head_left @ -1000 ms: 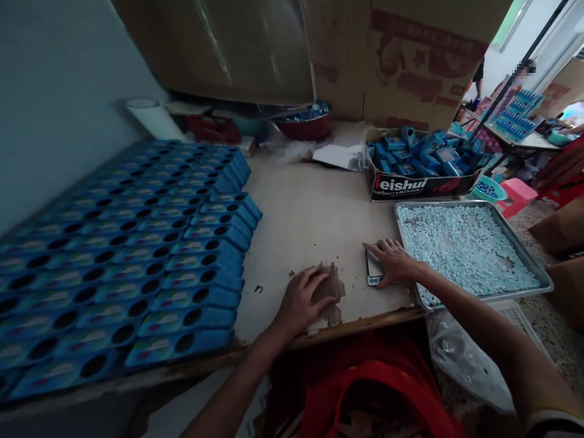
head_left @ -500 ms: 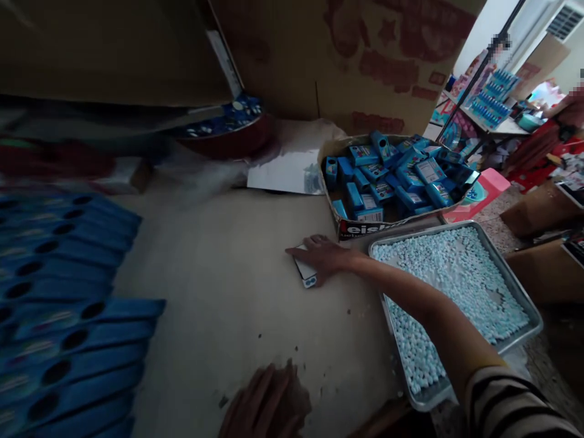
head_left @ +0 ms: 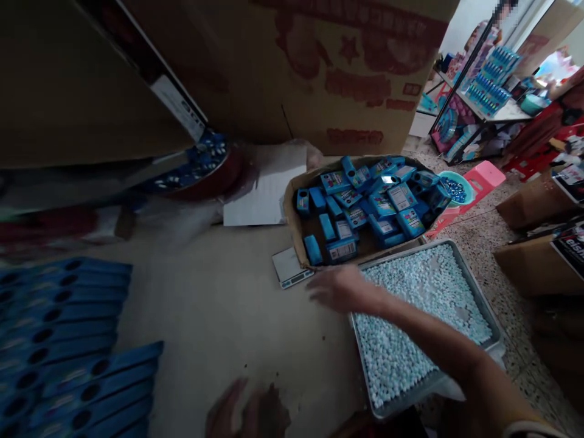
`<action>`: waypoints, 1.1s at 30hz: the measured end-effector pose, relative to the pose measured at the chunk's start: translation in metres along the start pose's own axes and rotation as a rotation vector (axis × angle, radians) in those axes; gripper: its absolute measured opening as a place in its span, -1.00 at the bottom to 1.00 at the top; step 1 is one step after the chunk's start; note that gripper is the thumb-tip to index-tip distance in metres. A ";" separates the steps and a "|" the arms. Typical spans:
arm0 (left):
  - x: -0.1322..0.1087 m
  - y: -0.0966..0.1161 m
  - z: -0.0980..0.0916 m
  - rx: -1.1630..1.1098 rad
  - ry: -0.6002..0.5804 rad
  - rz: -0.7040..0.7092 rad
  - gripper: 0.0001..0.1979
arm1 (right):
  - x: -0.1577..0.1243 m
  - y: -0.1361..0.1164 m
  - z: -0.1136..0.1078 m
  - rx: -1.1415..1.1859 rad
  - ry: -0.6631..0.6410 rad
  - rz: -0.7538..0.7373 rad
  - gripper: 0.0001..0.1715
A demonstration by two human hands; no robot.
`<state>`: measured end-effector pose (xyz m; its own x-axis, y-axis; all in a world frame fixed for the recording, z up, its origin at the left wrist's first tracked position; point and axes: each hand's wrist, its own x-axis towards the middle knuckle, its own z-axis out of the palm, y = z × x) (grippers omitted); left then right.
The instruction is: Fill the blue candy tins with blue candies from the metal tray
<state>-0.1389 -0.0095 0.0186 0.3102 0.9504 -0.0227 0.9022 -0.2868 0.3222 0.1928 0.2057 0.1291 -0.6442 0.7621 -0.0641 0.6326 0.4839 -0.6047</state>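
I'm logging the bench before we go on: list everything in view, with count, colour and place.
small scale: one, white-grey, on the table beside the cardboard tray's left wall
cardboard tray: one, brown, back right of the table
small boxes: many, blue, loose in the cardboard tray
metal tray: one, grey, right edge of the table
tablets: many, pale blue, filling the metal tray
flat cartons: many, blue with dark holes, in rows at left
big cartons: at least two, brown, behind the table
paper sheet: one, white, back centre
bowl: one, red, back left
stool: one, pink, on the floor at right
right hand: open, blurred, near the small scale
left hand: open, blurred, bottom edge
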 end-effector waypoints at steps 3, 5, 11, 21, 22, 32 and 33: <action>0.086 0.021 -0.038 -0.115 0.476 -0.235 -0.38 | -0.021 0.071 -0.104 0.041 0.403 0.349 -0.74; 0.148 0.046 -0.058 -0.183 0.685 -0.199 -0.67 | -0.024 0.123 -0.158 0.016 0.656 0.494 -0.83; 0.206 0.128 -0.044 -0.273 0.570 0.199 -0.89 | -0.072 0.201 -0.153 0.008 0.762 0.326 -0.80; 0.220 0.146 0.076 -0.332 -0.126 0.324 -0.65 | -0.239 0.228 0.005 -0.134 0.661 0.800 -0.46; 0.230 0.153 0.086 -0.310 -0.181 0.276 -0.58 | -0.231 0.228 0.017 -0.132 0.592 0.804 -0.39; 0.185 0.202 0.123 -0.498 -0.313 0.411 -0.50 | -0.200 0.106 0.088 -0.088 0.313 0.912 -0.60; 0.176 0.193 0.123 -0.516 -0.313 0.460 -0.53 | -0.203 0.090 0.093 -0.074 0.322 0.919 -0.63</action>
<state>0.1267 0.0877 -0.0394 0.7612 0.6481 -0.0219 0.4309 -0.4802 0.7640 0.3403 0.0550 0.0137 0.2549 0.9316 -0.2590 0.8620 -0.3403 -0.3756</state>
